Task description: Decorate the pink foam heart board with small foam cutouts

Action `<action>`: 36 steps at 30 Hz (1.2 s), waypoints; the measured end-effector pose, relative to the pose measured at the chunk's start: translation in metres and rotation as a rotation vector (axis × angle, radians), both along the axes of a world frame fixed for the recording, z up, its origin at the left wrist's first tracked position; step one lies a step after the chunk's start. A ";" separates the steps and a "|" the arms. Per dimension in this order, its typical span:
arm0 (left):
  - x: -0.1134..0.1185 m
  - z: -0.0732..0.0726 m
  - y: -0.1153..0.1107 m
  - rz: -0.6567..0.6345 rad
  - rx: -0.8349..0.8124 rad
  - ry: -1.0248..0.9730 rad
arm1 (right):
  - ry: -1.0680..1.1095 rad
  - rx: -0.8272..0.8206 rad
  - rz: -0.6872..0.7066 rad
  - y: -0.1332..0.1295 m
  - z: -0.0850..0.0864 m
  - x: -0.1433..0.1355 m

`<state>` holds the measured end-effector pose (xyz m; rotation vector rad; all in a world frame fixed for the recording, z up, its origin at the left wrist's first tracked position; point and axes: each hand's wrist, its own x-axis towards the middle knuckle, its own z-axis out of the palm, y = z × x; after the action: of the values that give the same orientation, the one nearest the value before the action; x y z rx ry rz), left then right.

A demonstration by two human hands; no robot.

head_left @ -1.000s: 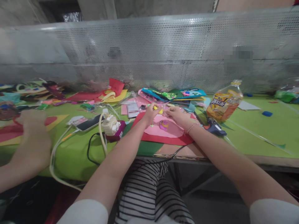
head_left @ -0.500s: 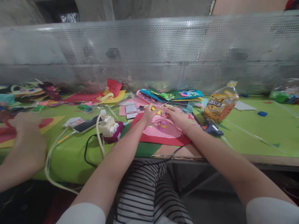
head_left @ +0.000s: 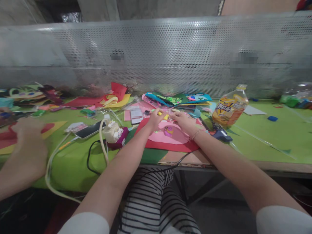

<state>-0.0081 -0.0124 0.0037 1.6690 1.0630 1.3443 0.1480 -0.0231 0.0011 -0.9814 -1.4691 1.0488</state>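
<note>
My left hand [head_left: 155, 119] is closed, with a small yellow piece [head_left: 166, 116], which looks like soft modelling clay, at its fingertips. Just to the right, my right hand [head_left: 182, 121] has its fingers pinched together; whatever lies between them is too small to make out. Both hands are over a pink rounded sheet [head_left: 179, 138] that lies on a larger red sheet [head_left: 168, 147]. On the pink sheet, below the hands, sits a small purple and yellow spiral shape [head_left: 168, 131].
A dark glue gun [head_left: 221, 134] and an orange drink bottle [head_left: 229, 109] stand right of my hands. To the left are a plug adapter [head_left: 112, 131] with cables and a phone [head_left: 90, 129]. Another person's hand [head_left: 29, 136] works at far left. Colourful felt crafts [head_left: 179, 99] lie behind.
My hands stay almost in place, with only slight finger movement. The whole view has shifted slightly.
</note>
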 end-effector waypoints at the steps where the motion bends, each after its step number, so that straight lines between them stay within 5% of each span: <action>1: 0.000 -0.001 0.001 -0.008 0.001 -0.003 | 0.016 -0.008 0.002 0.000 0.000 0.000; 14: 0.000 -0.008 0.009 -0.032 0.145 0.042 | 0.024 -0.047 -0.004 0.000 -0.001 0.000; 29: 0.007 0.000 -0.004 -0.162 -0.091 -0.136 | -0.123 0.085 0.075 -0.006 0.003 -0.005; 36: 0.009 -0.003 0.000 -0.093 0.054 -0.092 | -0.126 0.112 -0.016 -0.004 0.000 -0.006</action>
<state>0.0011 -0.0121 0.0009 1.6581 0.8931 1.3861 0.1416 -0.0268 0.0007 -0.9922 -1.6024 0.8971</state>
